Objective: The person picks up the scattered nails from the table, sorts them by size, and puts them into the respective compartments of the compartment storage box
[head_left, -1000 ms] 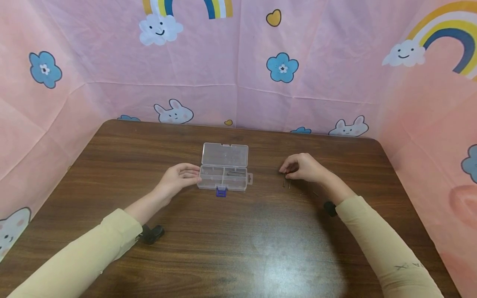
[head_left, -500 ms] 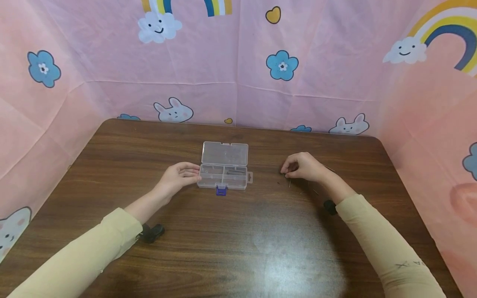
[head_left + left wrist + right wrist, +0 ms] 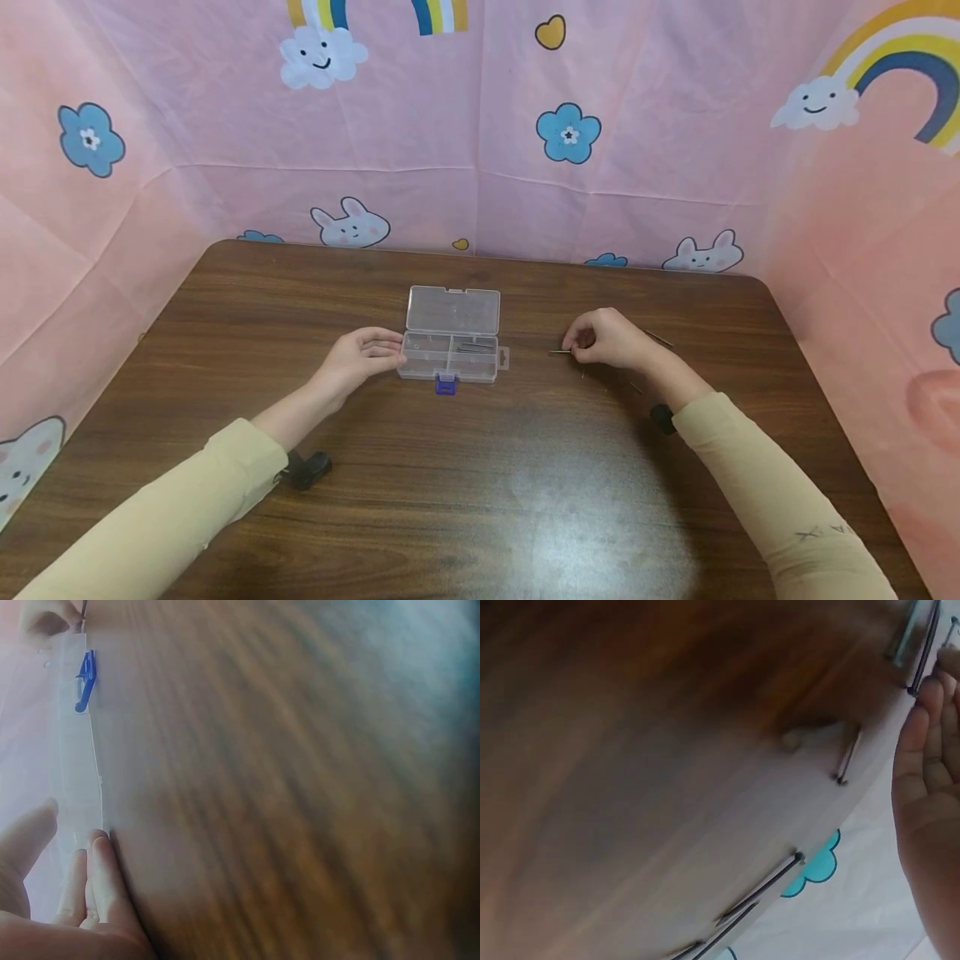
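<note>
A clear plastic organizer box (image 3: 422, 368) lies with its lid (image 3: 453, 311) open at the middle of the table. Several nails (image 3: 476, 347) lie in its back right compartment. My left hand (image 3: 355, 363) touches the box's left end with thumb and fairly straight fingers; the left wrist view has the fingertips against the clear wall (image 3: 79, 757). Right of the box, my right hand (image 3: 610, 337) pinches a thin nail (image 3: 558, 352), its shaft pointing left toward the box. Loose nails (image 3: 761, 889) lie below that hand in the right wrist view.
A blue latch (image 3: 446, 385) hangs at the box's front and a hang tab (image 3: 503, 359) sticks out on its right. One nail (image 3: 659, 337) lies behind my right wrist, another (image 3: 635, 387) in front of it. Patterned pink cloth (image 3: 420, 142) surrounds the table.
The nail at my right fingertips has turned from pointing down to lying sideways, toward the box. The nail behind the right wrist shows more now. My left hand and the box have stayed put.
</note>
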Available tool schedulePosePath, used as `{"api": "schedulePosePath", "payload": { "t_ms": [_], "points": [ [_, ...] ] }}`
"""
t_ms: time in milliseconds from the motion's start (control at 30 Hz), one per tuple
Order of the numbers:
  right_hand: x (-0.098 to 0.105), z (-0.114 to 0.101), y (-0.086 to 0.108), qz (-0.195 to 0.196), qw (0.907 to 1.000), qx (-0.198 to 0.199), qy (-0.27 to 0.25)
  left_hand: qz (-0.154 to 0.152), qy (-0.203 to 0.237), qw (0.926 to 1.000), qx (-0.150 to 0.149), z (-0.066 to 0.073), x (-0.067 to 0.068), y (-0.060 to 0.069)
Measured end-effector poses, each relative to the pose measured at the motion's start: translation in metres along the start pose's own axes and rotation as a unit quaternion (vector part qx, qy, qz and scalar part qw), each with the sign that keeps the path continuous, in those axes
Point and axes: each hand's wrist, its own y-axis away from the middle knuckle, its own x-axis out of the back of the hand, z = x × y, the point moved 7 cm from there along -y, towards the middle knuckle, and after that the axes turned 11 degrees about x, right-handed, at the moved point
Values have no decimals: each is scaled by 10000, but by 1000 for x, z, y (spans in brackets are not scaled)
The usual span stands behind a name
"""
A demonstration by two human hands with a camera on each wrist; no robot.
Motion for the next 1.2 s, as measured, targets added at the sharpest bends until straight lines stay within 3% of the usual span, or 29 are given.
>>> {"api": "schedulePosePath", "payload": {
  "t_ms": [400, 733, 1200],
  "points": [
    [5, -25, -22, 648, 9978, 130, -42, -35, 41, 10000, 21, 0, 0, 0],
    [-8, -45, -49, 725, 9966, 276, -285, -3, 20, 10000, 42, 1, 0, 1],
    [-30, -68, -78, 570, 9968, 554, -120, 8, -16, 10000, 21, 0, 0, 1]
  ]
}}
